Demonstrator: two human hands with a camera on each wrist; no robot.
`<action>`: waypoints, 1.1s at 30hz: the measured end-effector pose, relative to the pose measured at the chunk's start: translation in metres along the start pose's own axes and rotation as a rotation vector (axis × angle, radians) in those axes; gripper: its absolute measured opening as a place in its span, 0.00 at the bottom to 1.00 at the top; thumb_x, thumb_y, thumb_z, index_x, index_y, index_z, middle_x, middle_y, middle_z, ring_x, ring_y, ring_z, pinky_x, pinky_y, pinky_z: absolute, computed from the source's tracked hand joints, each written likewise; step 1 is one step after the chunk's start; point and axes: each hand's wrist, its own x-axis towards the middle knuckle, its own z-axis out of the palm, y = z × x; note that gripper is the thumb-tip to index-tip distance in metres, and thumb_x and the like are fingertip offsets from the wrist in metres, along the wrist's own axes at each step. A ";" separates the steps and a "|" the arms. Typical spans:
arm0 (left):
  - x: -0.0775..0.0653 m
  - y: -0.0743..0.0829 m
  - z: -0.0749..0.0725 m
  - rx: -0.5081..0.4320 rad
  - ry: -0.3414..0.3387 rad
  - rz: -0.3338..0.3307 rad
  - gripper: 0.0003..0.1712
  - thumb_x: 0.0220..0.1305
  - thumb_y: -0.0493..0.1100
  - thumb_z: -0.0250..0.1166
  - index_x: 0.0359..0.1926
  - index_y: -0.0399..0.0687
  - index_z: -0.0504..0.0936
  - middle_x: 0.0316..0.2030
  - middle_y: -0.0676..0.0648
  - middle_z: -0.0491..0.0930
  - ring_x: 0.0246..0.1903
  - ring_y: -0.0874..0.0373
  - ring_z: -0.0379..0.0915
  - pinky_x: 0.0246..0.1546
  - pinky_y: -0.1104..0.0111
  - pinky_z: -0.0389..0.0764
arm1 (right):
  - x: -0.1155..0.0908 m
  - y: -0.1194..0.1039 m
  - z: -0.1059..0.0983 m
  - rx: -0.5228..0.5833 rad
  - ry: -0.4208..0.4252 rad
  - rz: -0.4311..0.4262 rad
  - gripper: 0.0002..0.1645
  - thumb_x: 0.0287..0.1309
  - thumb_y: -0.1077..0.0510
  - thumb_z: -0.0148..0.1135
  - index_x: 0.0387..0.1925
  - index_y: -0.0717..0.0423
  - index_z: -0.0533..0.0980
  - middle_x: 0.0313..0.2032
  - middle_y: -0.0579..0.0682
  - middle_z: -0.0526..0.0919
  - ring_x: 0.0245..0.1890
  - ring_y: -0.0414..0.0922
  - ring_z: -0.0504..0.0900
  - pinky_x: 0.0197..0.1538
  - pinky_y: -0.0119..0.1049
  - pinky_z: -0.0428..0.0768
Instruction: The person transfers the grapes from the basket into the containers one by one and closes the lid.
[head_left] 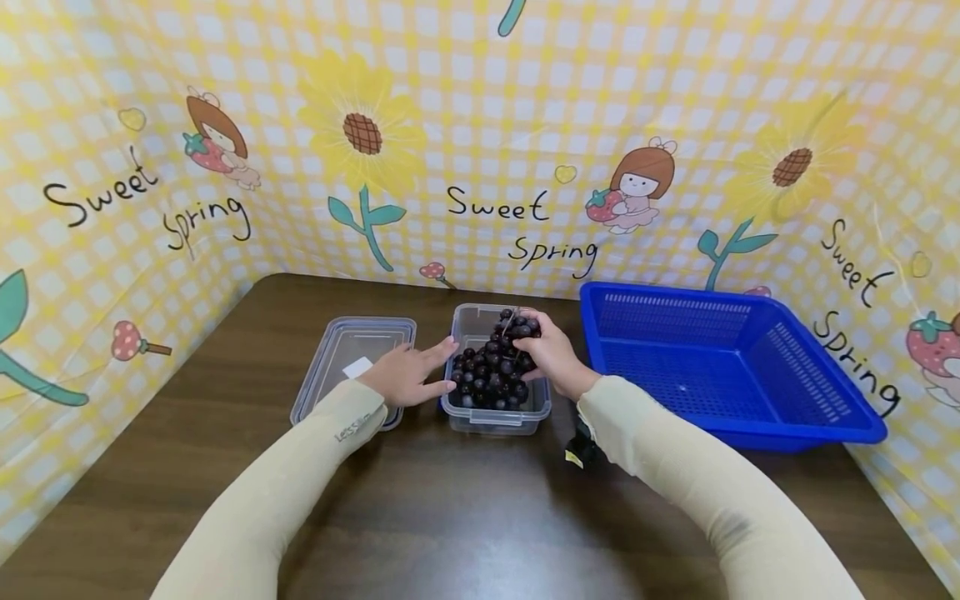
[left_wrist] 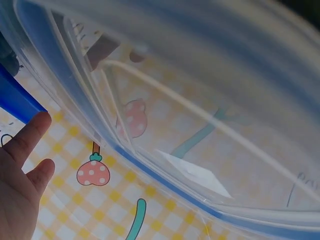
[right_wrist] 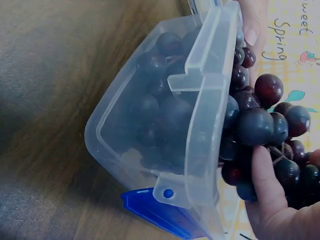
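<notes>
A bunch of dark grapes (head_left: 491,371) lies partly inside a clear plastic container (head_left: 497,423), heaped above its rim at the far right. My right hand (head_left: 557,354) holds the bunch near its upper end, thumb on one side. In the right wrist view that thumb (right_wrist: 267,180) presses against the grapes (right_wrist: 255,126), many of them also visible through the translucent wall (right_wrist: 150,120). At the container's left rim is my left hand (head_left: 408,375), fingers spread and fairly straight, fingertips right at the edge. Its wrist is over the clear lid (head_left: 321,379).
The lid, with a white label (head_left: 357,367), lies left of the container. A blue slotted plastic basket (head_left: 765,435) stands to the right on the brown table (head_left: 480,517). A small black object with a yellow tag (head_left: 573,458) is by the right wrist. Patterned cloth hangs behind.
</notes>
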 end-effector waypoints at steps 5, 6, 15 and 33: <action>0.000 0.002 0.000 0.014 0.030 0.026 0.48 0.69 0.71 0.36 0.73 0.37 0.53 0.71 0.38 0.54 0.55 0.38 0.73 0.62 0.39 0.55 | 0.006 0.003 -0.002 -0.046 -0.017 0.052 0.32 0.65 0.64 0.52 0.69 0.55 0.57 0.69 0.62 0.57 0.63 0.62 0.64 0.43 0.55 0.81; 0.000 0.003 0.000 0.017 0.031 0.024 0.48 0.69 0.71 0.36 0.72 0.36 0.53 0.71 0.38 0.54 0.55 0.38 0.73 0.62 0.39 0.56 | 0.007 0.003 -0.002 -0.056 -0.024 0.055 0.33 0.66 0.63 0.52 0.69 0.55 0.56 0.69 0.62 0.56 0.64 0.62 0.64 0.44 0.55 0.81; 0.004 0.002 0.002 0.027 0.012 0.005 0.40 0.72 0.58 0.47 0.73 0.37 0.51 0.72 0.40 0.51 0.55 0.41 0.74 0.63 0.41 0.57 | 0.012 0.007 0.000 -0.269 -0.031 0.011 0.34 0.65 0.61 0.56 0.70 0.57 0.57 0.66 0.64 0.62 0.61 0.58 0.69 0.41 0.49 0.83; 0.005 -0.001 0.002 0.001 0.007 0.005 0.41 0.72 0.59 0.47 0.74 0.38 0.49 0.72 0.39 0.49 0.58 0.42 0.71 0.62 0.40 0.57 | 0.012 0.000 -0.023 -0.420 -0.082 -0.053 0.31 0.69 0.59 0.53 0.69 0.63 0.59 0.64 0.67 0.64 0.58 0.58 0.72 0.43 0.45 0.83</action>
